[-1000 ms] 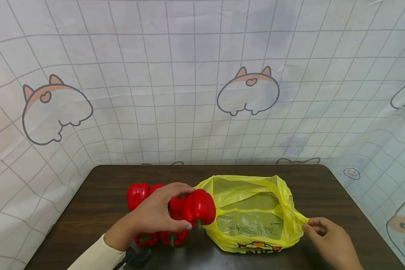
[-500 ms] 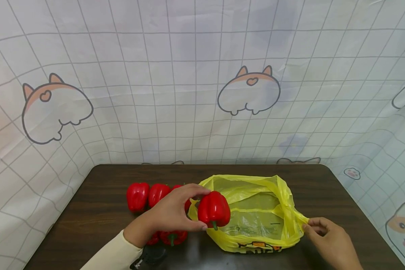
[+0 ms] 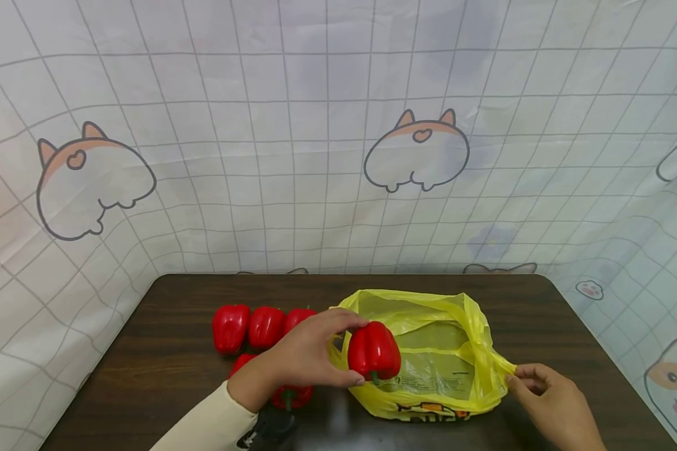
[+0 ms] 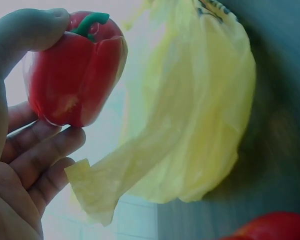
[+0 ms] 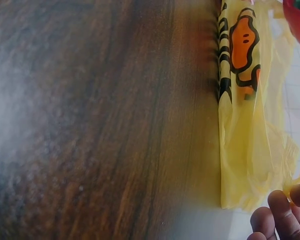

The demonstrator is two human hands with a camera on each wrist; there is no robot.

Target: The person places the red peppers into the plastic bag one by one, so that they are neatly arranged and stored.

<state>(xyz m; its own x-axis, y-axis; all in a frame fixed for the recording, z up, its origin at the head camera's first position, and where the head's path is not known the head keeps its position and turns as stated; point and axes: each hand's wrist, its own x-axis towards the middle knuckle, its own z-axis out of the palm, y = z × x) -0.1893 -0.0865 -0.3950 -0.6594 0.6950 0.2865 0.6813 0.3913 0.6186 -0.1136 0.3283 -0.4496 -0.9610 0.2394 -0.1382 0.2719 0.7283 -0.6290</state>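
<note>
My left hand [image 3: 310, 354] grips a red bell pepper [image 3: 375, 351] between thumb and fingers, its green stem [image 4: 91, 24] turned toward the thumb side. The pepper is over the left part of a yellow plastic bag [image 3: 423, 410], whose mouth gapes upward. At the bag's right side my right hand [image 3: 553, 401] pinches a handle of it; in the right wrist view the thumb and fingers [image 5: 285, 215] meet on the thin plastic. The bag's other handle [image 4: 102, 192] hangs loose close to my left fingertips.
Several more red bell peppers [image 3: 230, 329] lie on the dark wooden table [image 3: 130, 369] left of the bag, some partly hidden behind my left arm. A white grid-patterned cloth [image 3: 282, 156] with cartoon animals hangs beyond the table's back edge.
My left hand has carried the bell pepper rightward, from above the other peppers to over the bag's left side. The right hand keeps its place on the bag handle.
</note>
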